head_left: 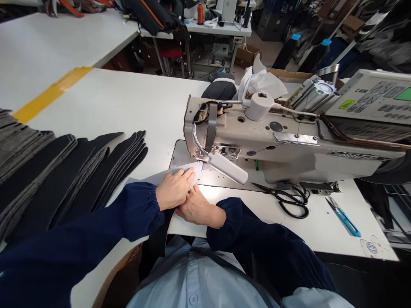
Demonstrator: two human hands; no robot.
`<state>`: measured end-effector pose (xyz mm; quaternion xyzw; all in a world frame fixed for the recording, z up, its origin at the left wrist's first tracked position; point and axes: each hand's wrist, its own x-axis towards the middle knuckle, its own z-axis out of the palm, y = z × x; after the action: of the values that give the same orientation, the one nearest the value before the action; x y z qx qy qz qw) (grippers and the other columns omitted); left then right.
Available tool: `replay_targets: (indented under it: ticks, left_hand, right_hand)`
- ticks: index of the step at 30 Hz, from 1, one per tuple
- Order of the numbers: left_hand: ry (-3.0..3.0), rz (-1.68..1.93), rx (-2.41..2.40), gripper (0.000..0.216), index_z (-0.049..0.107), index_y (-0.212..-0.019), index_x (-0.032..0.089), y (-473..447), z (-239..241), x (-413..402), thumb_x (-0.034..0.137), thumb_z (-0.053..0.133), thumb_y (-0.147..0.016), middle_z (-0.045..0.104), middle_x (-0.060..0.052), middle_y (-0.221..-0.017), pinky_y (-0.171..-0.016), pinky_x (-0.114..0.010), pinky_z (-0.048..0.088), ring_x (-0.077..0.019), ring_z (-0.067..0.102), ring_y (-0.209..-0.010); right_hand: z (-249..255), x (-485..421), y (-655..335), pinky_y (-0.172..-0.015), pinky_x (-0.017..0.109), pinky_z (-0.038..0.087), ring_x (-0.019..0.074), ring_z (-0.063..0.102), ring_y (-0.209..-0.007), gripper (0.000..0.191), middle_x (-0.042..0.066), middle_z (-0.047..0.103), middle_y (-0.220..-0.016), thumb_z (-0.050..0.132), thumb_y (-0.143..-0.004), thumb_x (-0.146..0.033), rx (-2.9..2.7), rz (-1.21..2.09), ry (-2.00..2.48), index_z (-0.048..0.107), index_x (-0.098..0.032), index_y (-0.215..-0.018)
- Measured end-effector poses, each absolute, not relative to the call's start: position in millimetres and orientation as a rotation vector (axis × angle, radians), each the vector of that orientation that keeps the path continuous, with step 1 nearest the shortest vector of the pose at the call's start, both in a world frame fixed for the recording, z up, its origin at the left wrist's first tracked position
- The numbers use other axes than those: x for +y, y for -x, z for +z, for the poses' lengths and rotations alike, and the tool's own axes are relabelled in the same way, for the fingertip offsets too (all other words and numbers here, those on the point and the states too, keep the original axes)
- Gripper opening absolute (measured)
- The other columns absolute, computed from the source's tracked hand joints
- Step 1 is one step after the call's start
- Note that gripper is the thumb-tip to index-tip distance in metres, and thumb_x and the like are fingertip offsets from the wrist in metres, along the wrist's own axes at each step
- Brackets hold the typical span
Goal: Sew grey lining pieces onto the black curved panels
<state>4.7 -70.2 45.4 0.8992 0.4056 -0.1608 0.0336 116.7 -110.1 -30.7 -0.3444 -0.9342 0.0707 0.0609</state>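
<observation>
A light grey fabric piece (196, 167) lies on the sewing machine's bed, its rounded end under the needle area. My left hand (175, 188) rests on top of it, fingers stretched toward the needle. Close beside, my right hand (196, 208) is at the fabric's near edge, fingers bent and closed on it; its fingertips are partly hidden. A dark strip hangs over the table edge below my hands. The sewing machine (224, 128) stands just beyond, and a white lamp (228, 167) shines on the bed.
Stacks of dark fabric pieces (80, 171) lie at left. Black scissors (289, 199) and blue thread snips (345, 218) lie at right. A control panel (375, 96) stands at the back right. Yellow tape (53, 94) crosses the white table (135, 102). Behind is another sewing station.
</observation>
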Motion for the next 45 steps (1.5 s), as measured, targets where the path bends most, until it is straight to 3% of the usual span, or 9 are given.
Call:
replay_targets:
  ticks: [14, 19, 22, 25, 30, 39, 45]
  left_hand:
    - [-2.764, -0.446, 1.230, 0.053, 0.053, -0.129, 0.012, -5.4, 45.6, -67.2, 0.005, 0.046, -0.077, 0.052, -0.013, -0.141, -0.069, -0.033, 0.049, -0.0262, 0.056, -0.114]
    - [-2.778, -0.481, 1.231, 0.052, 0.054, -0.129, 0.012, -6.5, 42.3, -68.0, 0.005, 0.045, -0.079, 0.051, -0.013, -0.141, -0.071, -0.034, 0.052, -0.0276, 0.055, -0.117]
    - [-2.790, -0.463, 1.240, 0.054, 0.049, -0.135, 0.009, -5.4, 37.0, -64.5, 0.008, 0.043, -0.081, 0.049, -0.016, -0.143, -0.073, -0.037, 0.053, -0.0308, 0.052, -0.123]
    - [-2.816, -0.466, 1.158, 0.061, 0.044, -0.140, 0.007, 3.0, 32.3, -55.6, 0.008, 0.044, -0.080, 0.046, -0.017, -0.146, -0.083, -0.037, 0.052, -0.0318, 0.046, -0.131]
    - [-2.882, -0.481, 0.883, 0.063, 0.042, -0.142, 0.005, 24.4, 27.5, -48.5, 0.009, 0.044, -0.079, 0.039, -0.015, -0.152, -0.103, -0.035, 0.044, -0.0287, 0.034, -0.142]
    - [-2.900, -0.448, 1.194, 0.059, 0.044, -0.141, 0.003, 2.6, 17.6, -65.4, 0.010, 0.040, -0.083, 0.042, -0.019, -0.148, -0.098, -0.038, 0.048, -0.0323, 0.038, -0.139]
    - [-2.839, -0.425, 1.328, 0.059, 0.042, -0.141, -0.002, -14.3, 19.8, -61.4, 0.013, 0.041, -0.084, 0.042, -0.025, -0.147, -0.098, -0.043, 0.047, -0.0365, 0.038, -0.138]
  right_hand:
    - [-32.5, -110.3, -115.6, -0.097, 0.074, 0.031, 0.0391, 0.055, -0.110, 0.039, 0.027, 0.063, -0.117, 0.047, -0.093, -0.029, -2.811, 0.231, 1.019, 0.063, -0.007, -0.121]
    - [-28.2, -124.4, -113.7, -0.097, 0.071, 0.035, 0.0378, 0.055, -0.115, 0.039, 0.028, 0.058, -0.125, 0.043, -0.094, -0.020, -2.805, 0.108, 0.941, 0.056, -0.008, -0.128]
    - [-22.2, -133.9, -115.0, -0.097, 0.066, 0.040, 0.0368, 0.059, -0.112, 0.041, 0.030, 0.060, -0.122, 0.040, -0.094, -0.015, -2.822, -0.038, 0.912, 0.053, -0.002, -0.130]
    - [-14.5, -139.1, -119.8, -0.098, 0.059, 0.044, 0.0353, 0.062, -0.112, 0.042, 0.033, 0.061, -0.119, 0.039, -0.094, -0.014, -2.870, -0.135, 0.878, 0.052, 0.006, -0.127]
    - [-1.7, -139.2, -130.0, -0.093, 0.054, 0.049, 0.0358, 0.061, -0.116, 0.040, 0.034, 0.056, -0.127, 0.039, -0.094, -0.015, -2.967, -0.214, 0.824, 0.057, 0.006, -0.123]
    - [12.2, -141.0, -137.5, -0.091, 0.055, 0.050, 0.0394, 0.061, -0.113, 0.050, 0.040, 0.054, -0.123, 0.046, -0.090, -0.019, -3.029, -0.107, 0.856, 0.054, 0.017, -0.123]
    - [24.2, -139.0, -145.9, -0.090, 0.056, 0.050, 0.0420, 0.062, -0.111, 0.051, 0.042, 0.054, -0.122, 0.049, -0.089, -0.023, -3.088, -0.063, 0.818, 0.057, 0.016, -0.121]
